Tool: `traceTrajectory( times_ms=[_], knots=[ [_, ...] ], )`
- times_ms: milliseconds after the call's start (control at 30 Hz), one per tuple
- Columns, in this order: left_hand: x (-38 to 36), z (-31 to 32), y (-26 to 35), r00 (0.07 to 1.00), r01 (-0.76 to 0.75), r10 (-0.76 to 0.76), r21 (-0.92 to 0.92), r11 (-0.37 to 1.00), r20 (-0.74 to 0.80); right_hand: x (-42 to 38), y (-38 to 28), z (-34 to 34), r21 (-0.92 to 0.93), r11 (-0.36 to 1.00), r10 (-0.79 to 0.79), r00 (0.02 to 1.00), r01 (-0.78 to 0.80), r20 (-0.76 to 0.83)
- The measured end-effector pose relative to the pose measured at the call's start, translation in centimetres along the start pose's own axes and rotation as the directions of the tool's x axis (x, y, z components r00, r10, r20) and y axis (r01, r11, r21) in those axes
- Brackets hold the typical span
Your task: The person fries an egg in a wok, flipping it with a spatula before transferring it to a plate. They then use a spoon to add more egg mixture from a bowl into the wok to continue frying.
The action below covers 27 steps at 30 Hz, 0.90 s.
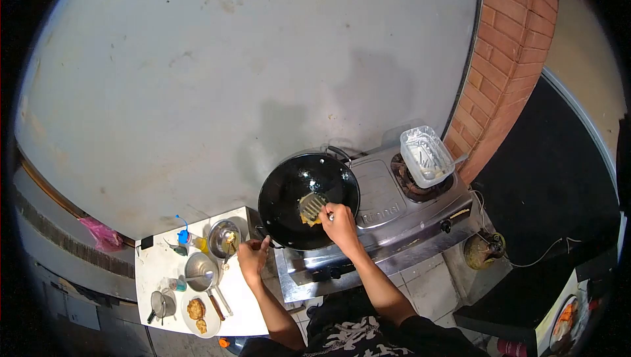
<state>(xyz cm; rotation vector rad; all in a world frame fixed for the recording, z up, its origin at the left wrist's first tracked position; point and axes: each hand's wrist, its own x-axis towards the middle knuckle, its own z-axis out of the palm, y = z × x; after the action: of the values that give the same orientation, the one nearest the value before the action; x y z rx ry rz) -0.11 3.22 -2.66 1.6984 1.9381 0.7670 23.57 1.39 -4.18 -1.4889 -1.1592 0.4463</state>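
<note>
A large black wok (279,192) sits on the left burner of the metal stove (378,192). In it lies a yellowish piece of food (309,219), partly under a slotted spatula (314,206). My right hand (340,225) is closed round the spatula's handle over the wok's right side. My left hand (253,258) is beside the wok's lower left edge, near its side handle, with fingers bent; what they hold, if anything, is too small to make out.
On the white table (250,311) at the left are a metal bowl (225,237), a saucepan (201,271), a plate with fried pieces (190,327), a mug (163,304) and small bottles. A plastic container (426,153) rests on the right burner. A gas cylinder (480,252) stands at the right.
</note>
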Motion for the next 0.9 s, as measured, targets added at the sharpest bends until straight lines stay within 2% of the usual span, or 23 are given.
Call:
traceTrajectory(
  times_ms=[167, 267, 500, 767, 900],
  knots=[
    [-0.1, 0.1, -0.1, 0.999, 0.051, -0.052, -0.059, 0.997, -0.006, -0.2, 0.5, 0.1, 0.005, 1.0, 0.021, 0.999, -0.021, 0.03],
    [0.4, 1.0, -1.7, 0.998, -0.01, 0.007, -0.057, 0.998, -0.061, -0.4, 0.4, 0.0, 0.002, 1.0, 0.026, 0.999, -0.026, 0.03],
    [-0.3, 0.4, -0.2, 0.997, 0.028, -0.033, -0.07, 0.997, -0.063, -0.5, 0.5, 0.1, -0.022, 0.999, 0.029, 0.999, -0.028, 0.036],
    [-0.3, 0.7, -0.4, 0.995, 0.006, -0.008, -0.023, 1.0, -0.096, -0.4, 0.2, -0.1, 0.009, 1.0, 0.028, 0.999, -0.028, 0.034],
    [-0.7, 0.3, 0.5, 0.995, 0.002, -0.008, -0.058, 0.998, -0.104, -0.3, 0.0, -0.2, 0.003, 1.0, 0.029, 0.999, -0.03, 0.042]
  ],
)
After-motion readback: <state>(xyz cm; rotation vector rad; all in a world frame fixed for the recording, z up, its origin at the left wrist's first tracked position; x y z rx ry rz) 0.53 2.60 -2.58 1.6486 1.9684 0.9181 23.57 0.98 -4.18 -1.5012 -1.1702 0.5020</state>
